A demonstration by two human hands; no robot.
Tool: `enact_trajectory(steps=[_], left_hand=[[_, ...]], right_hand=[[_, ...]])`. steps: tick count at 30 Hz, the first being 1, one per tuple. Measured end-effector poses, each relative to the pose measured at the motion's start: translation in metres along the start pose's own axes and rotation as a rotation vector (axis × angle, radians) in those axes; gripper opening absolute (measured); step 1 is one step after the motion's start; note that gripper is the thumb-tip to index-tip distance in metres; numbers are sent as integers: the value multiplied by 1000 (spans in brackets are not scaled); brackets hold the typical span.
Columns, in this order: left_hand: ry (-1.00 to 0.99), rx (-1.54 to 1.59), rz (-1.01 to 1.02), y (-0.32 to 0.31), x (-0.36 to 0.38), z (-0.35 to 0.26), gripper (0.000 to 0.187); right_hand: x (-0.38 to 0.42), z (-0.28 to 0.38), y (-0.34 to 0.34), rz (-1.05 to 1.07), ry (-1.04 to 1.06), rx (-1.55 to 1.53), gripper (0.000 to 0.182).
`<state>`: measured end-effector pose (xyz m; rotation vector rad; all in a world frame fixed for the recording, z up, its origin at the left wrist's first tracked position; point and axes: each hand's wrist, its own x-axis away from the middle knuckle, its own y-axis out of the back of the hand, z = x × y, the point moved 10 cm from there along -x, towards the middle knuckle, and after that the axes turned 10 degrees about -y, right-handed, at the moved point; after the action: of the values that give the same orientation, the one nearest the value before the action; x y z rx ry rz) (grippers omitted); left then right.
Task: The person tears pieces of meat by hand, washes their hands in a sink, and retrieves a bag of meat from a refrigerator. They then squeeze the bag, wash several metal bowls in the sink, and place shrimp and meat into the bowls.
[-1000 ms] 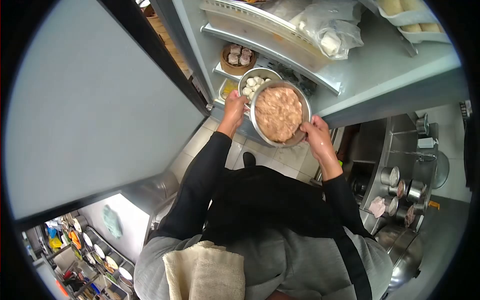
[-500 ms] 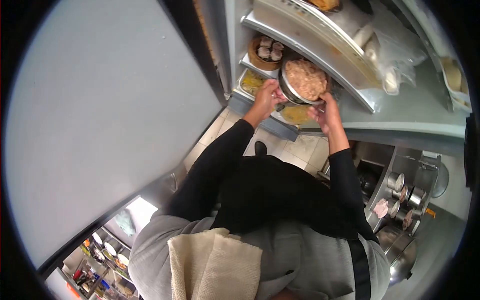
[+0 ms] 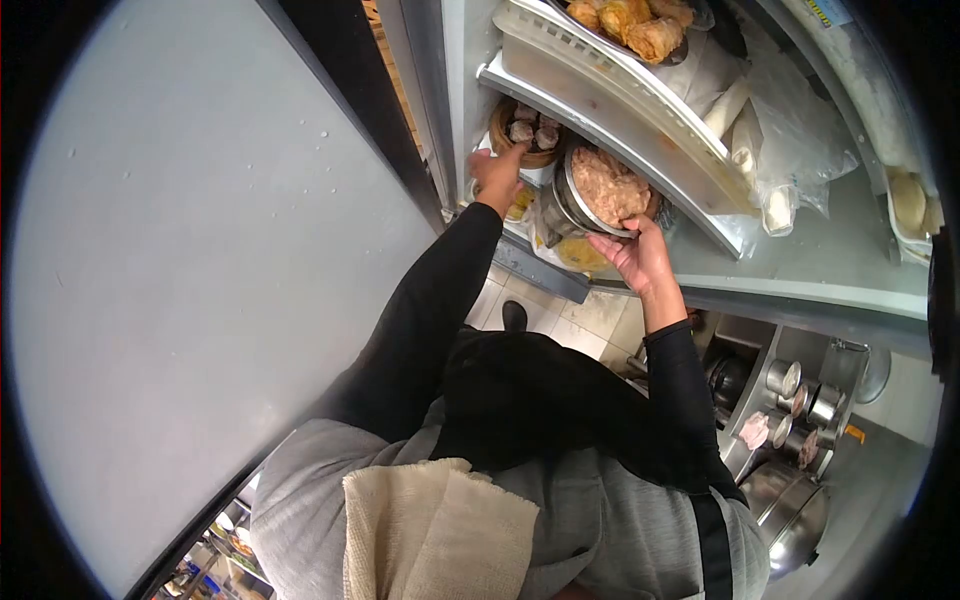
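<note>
In the fridge, a round metal bowl (image 3: 568,190) holds pinkish minced filling (image 3: 606,187). My right hand (image 3: 640,257) grips the bowl's near right rim, thumb over the edge and fingers beneath. To the left, my left hand (image 3: 498,175) is at the near edge of a round bamboo steamer (image 3: 498,135), its fingertips against the rim. Several small dumplings (image 3: 522,131) sit in the steamer. Whether the left fingers grip the steamer is hard to make out. Below lie a tray of yellow food (image 3: 520,204) and a plastic-wrapped yellow item (image 3: 582,254).
An upper shelf (image 3: 620,110) curves over the bowl, with fried food (image 3: 655,38) and plastic bags (image 3: 795,145) on it. A large grey door (image 3: 220,230) stands at the left. At the right are small metal pots (image 3: 783,377) and a big metal bowl (image 3: 785,510).
My left hand has let go of the metal bowl and moved left to the steamer. My right hand stays on the bowl. The view has shifted slightly.
</note>
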<state>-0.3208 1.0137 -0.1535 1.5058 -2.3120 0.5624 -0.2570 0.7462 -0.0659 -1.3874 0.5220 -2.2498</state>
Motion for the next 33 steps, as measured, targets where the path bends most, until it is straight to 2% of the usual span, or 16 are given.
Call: enact_trajectory(steps=[3, 5, 11, 12, 13, 15, 16, 18, 20, 22, 23, 25, 26, 28, 29, 33], left_hand=[[24, -98, -47, -3, 2, -6, 70], [131, -121, -85, -2, 1, -4, 69], [57, -13, 115, -10, 2, -16, 38], [8, -23, 68, -8, -11, -10, 35], [1, -23, 63, -9, -23, -1, 35], [-172, -203, 47, -2, -27, -17, 36], [-175, -200, 41, -2, -26, -15, 36], [-134, -155, -48, 0, 26, -59, 36], [-106, -92, 26, 6, -15, -6, 36], [2, -237, -167, 30, 41, -43, 39], [-3, -245, -166, 35, 39, -33, 39], [41, -34, -102, 34, 20, 1, 40], [116, -15, -59, 35, 25, 7, 35], [106, 60, -39, 43, 39, 14, 37], [89, 146, -32, 47, 45, 15, 40], [58, 115, -107, 89, 78, 29, 53]], right_hand=[[-4, 1, 2, 17, -2, 13, 40], [1, 4, -1, 11, 3, 36, 38], [2, 7, -6, 14, -18, 77, 30], [-2, 9, -3, -23, 28, 83, 45], [-5, 10, -2, -15, 27, 85, 45], [-9, 8, -2, 1, 22, 92, 44], [-9, 7, -2, 5, 20, 97, 44], [-7, 11, -4, 54, 23, 124, 41], [2, 12, -5, 44, -2, 107, 41], [0, 8, -6, 68, -28, 104, 40], [-4, 8, -3, 72, -26, 96, 40], [-13, 11, -2, 116, -21, 105, 39], [-13, 14, -4, 112, -9, 91, 39], [-12, 17, -1, -10, 29, 61, 39], [-17, 18, -2, -17, 36, 55, 39], [-39, 18, -21, 5, 81, 47, 35]])
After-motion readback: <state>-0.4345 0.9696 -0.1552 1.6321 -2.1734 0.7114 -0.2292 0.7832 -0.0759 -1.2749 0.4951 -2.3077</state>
